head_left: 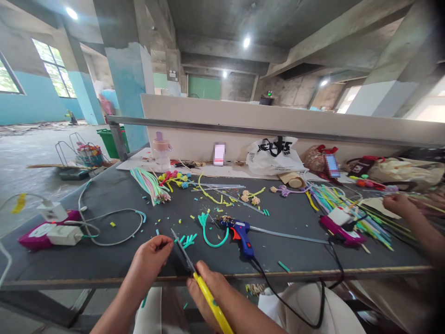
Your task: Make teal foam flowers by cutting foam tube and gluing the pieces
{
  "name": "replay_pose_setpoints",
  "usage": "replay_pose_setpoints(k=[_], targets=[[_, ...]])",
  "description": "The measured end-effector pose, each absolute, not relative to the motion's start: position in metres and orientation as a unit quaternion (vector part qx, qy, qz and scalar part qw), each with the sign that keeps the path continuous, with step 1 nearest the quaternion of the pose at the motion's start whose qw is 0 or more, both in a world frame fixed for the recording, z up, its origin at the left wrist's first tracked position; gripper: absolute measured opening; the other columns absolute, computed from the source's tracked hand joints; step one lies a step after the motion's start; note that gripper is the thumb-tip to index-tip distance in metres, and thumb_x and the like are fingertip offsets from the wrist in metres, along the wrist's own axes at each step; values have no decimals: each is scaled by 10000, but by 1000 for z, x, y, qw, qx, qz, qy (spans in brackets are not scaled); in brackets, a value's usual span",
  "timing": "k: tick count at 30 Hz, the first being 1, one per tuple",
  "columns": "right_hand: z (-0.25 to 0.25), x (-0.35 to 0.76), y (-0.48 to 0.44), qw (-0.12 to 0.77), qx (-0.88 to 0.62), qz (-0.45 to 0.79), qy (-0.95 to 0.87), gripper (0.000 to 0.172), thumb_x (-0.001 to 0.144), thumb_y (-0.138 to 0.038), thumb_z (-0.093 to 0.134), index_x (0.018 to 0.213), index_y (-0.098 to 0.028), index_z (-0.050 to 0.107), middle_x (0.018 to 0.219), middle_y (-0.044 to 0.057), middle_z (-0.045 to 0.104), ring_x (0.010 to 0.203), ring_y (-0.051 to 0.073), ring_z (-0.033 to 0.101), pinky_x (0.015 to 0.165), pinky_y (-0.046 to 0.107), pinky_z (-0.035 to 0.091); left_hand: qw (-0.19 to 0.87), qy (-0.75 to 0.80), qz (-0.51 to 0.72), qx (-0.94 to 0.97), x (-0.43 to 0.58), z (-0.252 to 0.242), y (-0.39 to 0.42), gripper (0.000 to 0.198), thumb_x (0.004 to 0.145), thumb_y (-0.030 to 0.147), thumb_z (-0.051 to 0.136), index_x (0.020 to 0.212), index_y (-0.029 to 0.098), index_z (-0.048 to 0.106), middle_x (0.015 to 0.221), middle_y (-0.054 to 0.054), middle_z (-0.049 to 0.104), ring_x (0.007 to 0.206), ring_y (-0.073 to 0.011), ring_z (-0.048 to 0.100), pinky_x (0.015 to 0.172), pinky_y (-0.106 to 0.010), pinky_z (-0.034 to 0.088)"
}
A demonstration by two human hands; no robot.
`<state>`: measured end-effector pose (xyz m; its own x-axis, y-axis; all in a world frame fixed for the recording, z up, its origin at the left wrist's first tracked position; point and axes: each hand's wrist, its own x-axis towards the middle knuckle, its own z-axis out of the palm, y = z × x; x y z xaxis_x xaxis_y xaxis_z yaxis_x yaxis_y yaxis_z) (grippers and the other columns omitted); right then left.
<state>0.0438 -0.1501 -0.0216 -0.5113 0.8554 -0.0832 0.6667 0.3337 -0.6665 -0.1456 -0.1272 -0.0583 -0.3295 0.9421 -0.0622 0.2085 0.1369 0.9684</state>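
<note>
My right hand [212,287] is wrapped round the yellow handles of a pair of scissors [215,304], whose blades point up and left, a little apart. Close to the blade tips, my left hand [153,255] is pinched; anything between its fingertips is hidden or too small to name. Just beyond the blades lie several short teal fuzzy stems [188,240]. A bent teal stem with a tufted end [215,243] curves on the table beside them. To its right rests a blue glue gun [243,236] with a clear glue stick behind it.
Power strips [38,236] stand left and right [342,232] with cables. Striped bundles of fuzzy stems [149,185] and yellow, pink and blue stem flowers [174,178] lie behind. A bottle [162,153], phone [219,154] and white bag [274,155] line the back. Another person's hand [399,204] is at right.
</note>
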Motion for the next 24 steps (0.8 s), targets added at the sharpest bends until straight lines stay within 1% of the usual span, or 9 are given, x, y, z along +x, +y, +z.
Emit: replay_pose_setpoints(k=[2,6,11,16,19,24], targets=[[-25,41,-150,144,-475,330,-803,131,883,-275,410,887,-205,521,690,4,640,544,101,534,470,220,283,381,650,487,441,-145,-57,-127,324,640,479,613,715,164,623,428,75,416,393,-85,369,380,-188,244],[-30,38,-148,163,-513,321,-779,120,880,-272,418,846,-196,505,656,4,605,526,103,505,467,227,285,412,650,481,420,-144,-51,-130,372,619,487,619,786,155,634,419,80,410,379,-83,348,361,-186,220],[-22,42,-147,158,-493,342,-784,150,895,-306,388,893,-189,481,718,38,641,586,125,570,500,219,317,409,644,496,415,-143,-54,-130,345,614,457,623,778,153,621,427,86,401,377,-78,335,372,-192,224],[-19,43,-150,141,-479,337,-798,160,898,-298,367,941,-200,486,779,68,685,642,150,624,498,226,309,397,634,510,426,-143,-57,-127,313,608,431,629,749,152,633,461,74,441,403,-80,359,409,-204,252],[-22,40,-150,126,-492,333,-794,157,883,-301,394,939,-196,496,771,70,691,632,158,636,480,228,302,394,638,506,427,-144,-58,-127,319,601,428,629,755,150,637,457,74,440,406,-84,363,416,-208,258],[-24,38,-150,127,-490,330,-797,132,877,-280,406,933,-202,497,738,53,689,617,154,641,475,224,304,398,636,507,424,-145,-63,-125,297,617,405,617,771,152,626,449,82,433,399,-80,344,411,-203,241]])
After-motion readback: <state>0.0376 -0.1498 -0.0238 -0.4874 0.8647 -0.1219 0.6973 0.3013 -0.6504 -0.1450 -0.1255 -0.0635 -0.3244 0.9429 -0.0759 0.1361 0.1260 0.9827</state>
